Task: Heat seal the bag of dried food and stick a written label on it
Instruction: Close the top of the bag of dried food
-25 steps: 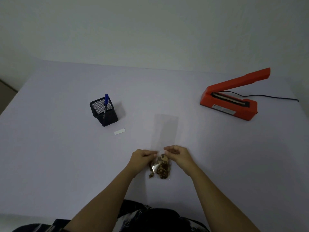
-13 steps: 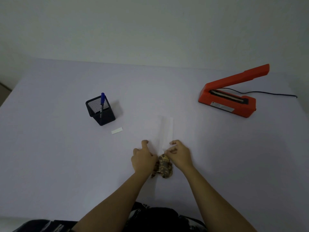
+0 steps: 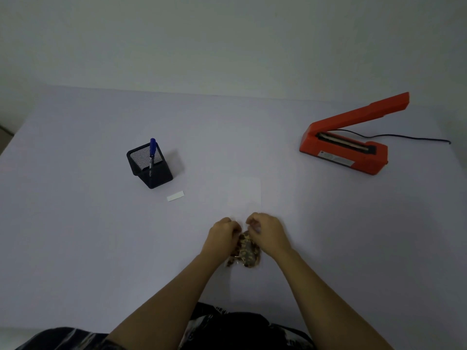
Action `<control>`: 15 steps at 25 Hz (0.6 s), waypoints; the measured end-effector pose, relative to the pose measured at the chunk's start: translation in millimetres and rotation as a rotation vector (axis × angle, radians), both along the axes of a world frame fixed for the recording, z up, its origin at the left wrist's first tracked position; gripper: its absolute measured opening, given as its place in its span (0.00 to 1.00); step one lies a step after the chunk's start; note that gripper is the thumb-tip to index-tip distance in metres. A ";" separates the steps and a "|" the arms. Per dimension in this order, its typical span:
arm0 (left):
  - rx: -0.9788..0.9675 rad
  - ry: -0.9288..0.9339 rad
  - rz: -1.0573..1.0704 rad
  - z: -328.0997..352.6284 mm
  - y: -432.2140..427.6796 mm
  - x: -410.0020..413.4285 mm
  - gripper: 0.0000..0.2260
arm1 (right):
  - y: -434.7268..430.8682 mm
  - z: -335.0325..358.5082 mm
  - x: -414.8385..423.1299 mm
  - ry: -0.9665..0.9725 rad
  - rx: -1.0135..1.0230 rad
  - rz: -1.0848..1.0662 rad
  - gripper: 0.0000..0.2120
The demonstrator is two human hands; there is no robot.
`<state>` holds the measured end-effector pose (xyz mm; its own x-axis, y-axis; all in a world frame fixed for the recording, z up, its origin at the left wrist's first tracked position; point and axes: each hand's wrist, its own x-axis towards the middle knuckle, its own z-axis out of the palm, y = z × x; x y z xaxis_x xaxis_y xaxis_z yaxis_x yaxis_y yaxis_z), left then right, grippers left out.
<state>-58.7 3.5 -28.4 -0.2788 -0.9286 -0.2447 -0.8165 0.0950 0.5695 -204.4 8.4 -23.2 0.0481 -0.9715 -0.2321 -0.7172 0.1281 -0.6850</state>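
Gripping the clear bag [image 3: 244, 251] of dried food at the table's [image 3: 75, 248] near middle, left hand [image 3: 222, 234] and right hand [image 3: 268, 232] are both pinching it closed-fisted, empty top lying flat beyond them. Sealing isn't started: orange sealer [image 3: 346, 147] sitting open far right. Label [image 3: 175, 196] lying blank-looking beside the pen holder [image 3: 149, 165], pen [image 3: 152, 150] untouched.

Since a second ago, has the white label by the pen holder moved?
No. The white label lies just in front of the pen holder, as before; only the camera shifted.
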 end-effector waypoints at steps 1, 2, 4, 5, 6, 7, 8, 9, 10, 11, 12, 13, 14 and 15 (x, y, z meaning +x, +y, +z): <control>0.012 -0.013 0.007 0.8 -1.6 0.0 0.09 | -2.6 -0.6 0.1 0.024 0.010 0.005 0.07; 0.028 -0.027 0.022 1.3 -3.5 -0.2 0.09 | -5.0 -1.0 -0.1 0.046 0.010 0.005 0.07; 0.055 -0.060 0.074 2.3 -7.4 -1.2 0.10 | -9.5 -2.1 -0.5 0.088 -0.004 0.013 0.07; 0.062 -0.081 0.098 2.4 -8.7 -2.3 0.10 | -10.9 -2.6 -0.8 0.110 -0.012 0.024 0.07; 0.070 -0.102 0.111 1.5 -9.2 -3.6 0.10 | -11.2 -2.8 -1.1 0.131 -0.020 0.036 0.08; 0.072 -0.121 0.109 0.6 -9.6 -5.0 0.09 | -11.2 -2.7 -0.9 0.142 -0.026 0.043 0.08; 0.067 -0.136 0.086 0.5 -9.9 -6.2 0.09 | -11.2 -2.9 -0.6 0.144 -0.034 0.048 0.08; 0.056 -0.133 0.046 1.1 -10.6 -6.5 0.08 | -11.3 -3.3 -0.6 0.140 -0.035 0.051 0.08; 0.041 -0.110 -0.006 1.6 -12.1 -5.7 0.08 | -11.7 -3.3 -0.6 0.138 -0.037 0.057 0.08; 0.032 -0.076 -0.064 1.3 -15.2 -3.1 0.09 | -12.4 -3.3 -0.6 0.137 -0.032 0.061 0.09; 0.032 -0.045 -0.116 1.3 -19.5 0.4 0.09 | -13.0 -3.8 -1.0 0.135 -0.026 0.061 0.09; 0.038 -0.023 -0.157 1.9 -23.9 4.1 0.09 | -13.6 -4.0 -1.5 0.130 -0.016 0.055 0.09; 0.047 -0.004 -0.178 2.4 -27.3 7.1 0.09 | -14.2 -4.4 -2.5 0.121 -0.006 0.047 0.09; 0.058 0.015 -0.176 2.6 -29.5 9.3 0.09 | -14.8 -4.2 -3.6 0.108 0.008 0.039 0.09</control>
<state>-49.4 -26.0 -25.7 -0.4394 -0.8497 -0.2913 -0.7815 0.2017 0.5904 -208.0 -6.4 -27.4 0.0605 -0.9676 -0.2453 -0.7911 0.1034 -0.6029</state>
